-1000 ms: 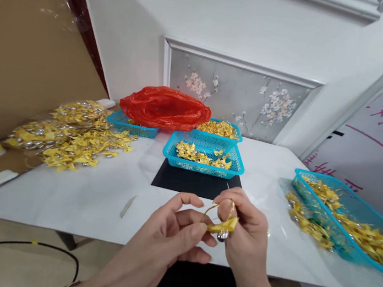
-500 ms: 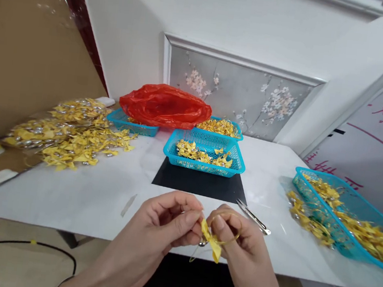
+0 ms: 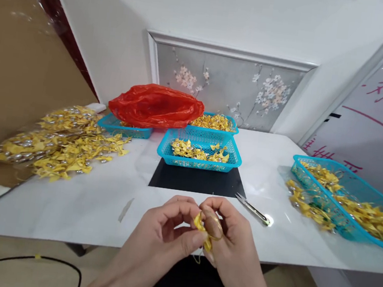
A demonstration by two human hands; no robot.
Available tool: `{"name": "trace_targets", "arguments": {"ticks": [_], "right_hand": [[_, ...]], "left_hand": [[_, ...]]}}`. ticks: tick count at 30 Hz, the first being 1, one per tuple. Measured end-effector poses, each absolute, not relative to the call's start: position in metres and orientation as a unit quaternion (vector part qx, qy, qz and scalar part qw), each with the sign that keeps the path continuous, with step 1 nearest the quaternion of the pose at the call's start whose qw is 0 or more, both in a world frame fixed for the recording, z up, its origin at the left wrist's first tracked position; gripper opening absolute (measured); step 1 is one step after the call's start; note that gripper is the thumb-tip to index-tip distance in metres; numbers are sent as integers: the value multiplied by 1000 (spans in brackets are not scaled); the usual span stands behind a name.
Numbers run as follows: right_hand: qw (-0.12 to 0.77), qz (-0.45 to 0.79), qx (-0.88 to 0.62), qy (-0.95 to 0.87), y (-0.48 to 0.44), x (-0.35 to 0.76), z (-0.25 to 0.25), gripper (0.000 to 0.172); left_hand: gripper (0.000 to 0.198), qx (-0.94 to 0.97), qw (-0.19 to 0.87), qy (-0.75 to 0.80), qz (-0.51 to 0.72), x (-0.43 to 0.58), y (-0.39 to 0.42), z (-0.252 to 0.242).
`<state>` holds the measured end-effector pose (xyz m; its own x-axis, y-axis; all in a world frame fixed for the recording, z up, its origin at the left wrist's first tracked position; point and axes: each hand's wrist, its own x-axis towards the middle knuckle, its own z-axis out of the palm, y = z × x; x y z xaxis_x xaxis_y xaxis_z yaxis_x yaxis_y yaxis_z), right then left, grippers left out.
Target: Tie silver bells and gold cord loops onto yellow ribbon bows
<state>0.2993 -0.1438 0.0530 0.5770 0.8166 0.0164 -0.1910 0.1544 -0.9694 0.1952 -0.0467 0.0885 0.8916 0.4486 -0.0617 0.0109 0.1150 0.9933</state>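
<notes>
Close together at the table's front edge, my two hands work on one small yellow ribbon bow (image 3: 199,222). My left hand (image 3: 170,233) pinches the bow between thumb and fingers. Fingers of my right hand (image 3: 232,235) are closed on the bow's other side, by a looped gold cord (image 3: 216,231). A thin string end hangs below the fingers. Beyond my right hand lies a pair of thread snips (image 3: 253,209). Ahead, a blue basket (image 3: 198,164) holding yellow bows with silver beads rests on a black mat (image 3: 194,179). My fingers hide part of the bow.
A heap of bagged yellow bows (image 3: 69,148) lies at left. Behind are a red plastic bag (image 3: 154,107) and more blue baskets (image 3: 127,131). On the right, a long blue basket (image 3: 368,228) has loose bows (image 3: 308,210) beside it. A tape strip (image 3: 126,209) sticks to the white table (image 3: 66,212).
My hands have drawn closer together around the bow, and my right hand has turned, so the bow shows less. The gold loop has shifted with it. The camera view has moved slightly.
</notes>
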Motion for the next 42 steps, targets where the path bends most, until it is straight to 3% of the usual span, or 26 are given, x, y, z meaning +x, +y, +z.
{"name": "trace_targets", "arguments": {"ticks": [7, 11, 14, 16, 18, 21, 25, 28, 31, 37, 42], "right_hand": [[731, 286, -541, -302, -159, 309, 50, 28], [689, 221, -548, -419, -165, 312, 53, 23], [661, 167, -554, -478, -164, 312, 58, 5], [658, 128, -559, -488, -162, 312, 62, 15], [661, 108, -564, -483, -161, 311, 64, 14], [684, 168, -553, -446, -161, 308, 65, 17], [715, 391, -477, -329, -161, 307, 62, 29], [723, 497, -406, -258, -160, 307, 59, 32], [739, 515, -368, -232, -158, 307, 59, 32], [731, 491, -404, -247, -155, 306, 58, 35], [732, 445, -433, -281, -161, 304, 55, 37]], "left_hand": [[21, 598, 742, 228, 201, 197, -44, 88], [23, 542, 795, 215, 168, 197, -46, 87], [20, 544, 803, 194, 145, 196, -48, 86], [20, 558, 799, 175, 139, 194, -49, 86], [28, 578, 792, 140, 139, 190, -49, 88], [38, 604, 770, 136, 153, 185, -51, 90], [36, 599, 771, 170, 132, 184, -50, 88], [52, 563, 805, 152, 110, 185, -46, 86], [60, 563, 807, 118, 132, 184, -42, 85], [32, 626, 732, 198, 179, 182, -43, 88], [25, 721, 604, 185, 286, 181, -45, 85]]}}
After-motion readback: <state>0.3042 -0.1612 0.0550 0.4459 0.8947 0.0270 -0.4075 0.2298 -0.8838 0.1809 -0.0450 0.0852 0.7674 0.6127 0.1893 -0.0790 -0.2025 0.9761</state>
